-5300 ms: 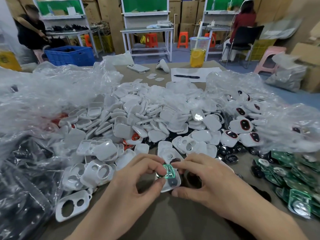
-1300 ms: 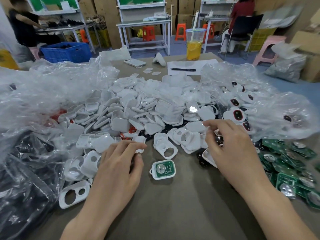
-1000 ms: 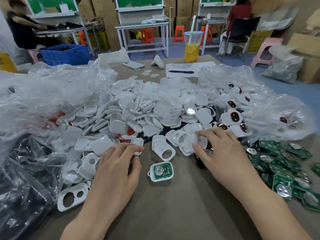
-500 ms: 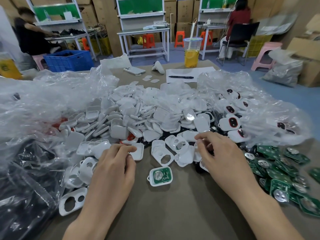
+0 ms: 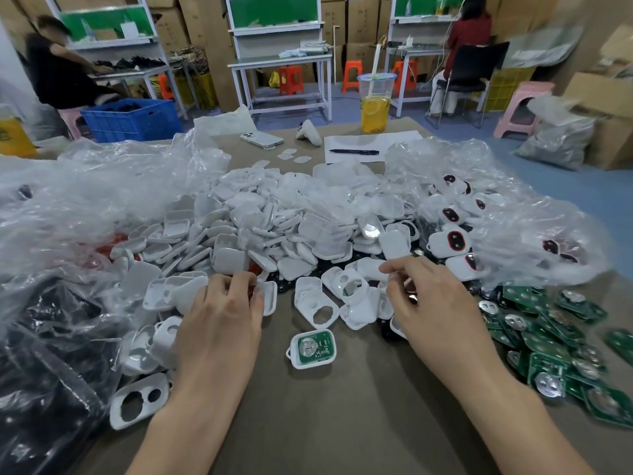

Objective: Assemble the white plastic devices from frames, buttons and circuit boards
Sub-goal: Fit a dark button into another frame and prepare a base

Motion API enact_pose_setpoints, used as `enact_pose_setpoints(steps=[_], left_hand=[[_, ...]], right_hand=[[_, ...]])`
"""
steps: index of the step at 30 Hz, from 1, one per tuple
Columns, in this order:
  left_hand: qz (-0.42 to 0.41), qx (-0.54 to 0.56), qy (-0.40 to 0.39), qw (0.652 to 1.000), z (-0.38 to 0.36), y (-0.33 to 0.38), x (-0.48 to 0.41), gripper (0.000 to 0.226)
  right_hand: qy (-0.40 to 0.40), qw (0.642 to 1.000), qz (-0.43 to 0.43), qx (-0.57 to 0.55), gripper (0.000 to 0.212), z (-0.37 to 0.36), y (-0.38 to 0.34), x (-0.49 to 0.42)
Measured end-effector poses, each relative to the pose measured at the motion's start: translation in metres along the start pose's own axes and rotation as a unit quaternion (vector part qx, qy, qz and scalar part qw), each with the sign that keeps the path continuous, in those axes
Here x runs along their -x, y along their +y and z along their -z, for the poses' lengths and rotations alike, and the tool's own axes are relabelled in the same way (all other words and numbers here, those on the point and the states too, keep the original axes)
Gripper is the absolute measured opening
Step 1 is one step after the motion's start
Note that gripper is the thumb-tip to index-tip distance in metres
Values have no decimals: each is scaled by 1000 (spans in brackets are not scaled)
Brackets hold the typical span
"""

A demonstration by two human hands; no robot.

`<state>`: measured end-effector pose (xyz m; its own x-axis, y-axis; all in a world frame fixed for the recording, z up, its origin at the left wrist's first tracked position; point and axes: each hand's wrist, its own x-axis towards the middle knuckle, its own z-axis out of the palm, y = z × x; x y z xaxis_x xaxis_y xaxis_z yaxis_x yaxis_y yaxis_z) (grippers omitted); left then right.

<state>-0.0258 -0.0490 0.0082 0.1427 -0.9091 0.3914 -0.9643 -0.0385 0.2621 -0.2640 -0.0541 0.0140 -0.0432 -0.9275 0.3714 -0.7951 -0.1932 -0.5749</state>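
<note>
Left grip (image 5: 222, 313) lies knuckles-up at the near rim of the heap of white shells (image 5: 260, 217), its fingers curled down and its fingertips on a white shell (image 5: 270, 298); whether it pinches that piece cannot be told. Right grip (image 5: 431, 313) sits at the same rim further right, index finger stretched toward the shells and the other fingers bent over loose parts and black buttons (image 5: 386, 332) — what it grasps, if anything, is hidden. Between the two, apart from both and from the heap, the half-built device (image 5: 312, 347) lies flat on the bare brown desk (image 5: 342, 423) with its green circuit board facing up. A two-hole frame (image 5: 313, 305) lies just beyond it at the heap's edge, and another frame (image 5: 138, 401) lies beside the left forearm. Bare desk runs from the device back between the forearms. A spread of green circuit boards (image 5: 548, 337) hems in the right side, near the right wrist. Crumpled clear plastic (image 5: 85, 200) and a dark bag (image 5: 41, 371) hem in the left. Finished devices (image 5: 448, 241) with dark buttons lie under plastic beyond the right grip — well behind them stands a cup of yellow drink (image 5: 375, 104).
</note>
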Motion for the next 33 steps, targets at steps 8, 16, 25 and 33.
enact_pose_setpoints(steps=[8,16,25,33], left_hand=[[7,33,-11,999,1,1,-1,25],[27,34,-23,999,-2,1,-2,37],[33,43,-25,998,-2,-1,-3,32],[36,101,11,994,0,2,-2,32]], right_hand=[[-7,1000,4,-3,23,0,-3,1],[-7,1000,6,-12,22,-1,-4,1],[-2,1000,7,-15,20,-2,-4,0],[4,1000,6,-26,20,-1,-4,-1]])
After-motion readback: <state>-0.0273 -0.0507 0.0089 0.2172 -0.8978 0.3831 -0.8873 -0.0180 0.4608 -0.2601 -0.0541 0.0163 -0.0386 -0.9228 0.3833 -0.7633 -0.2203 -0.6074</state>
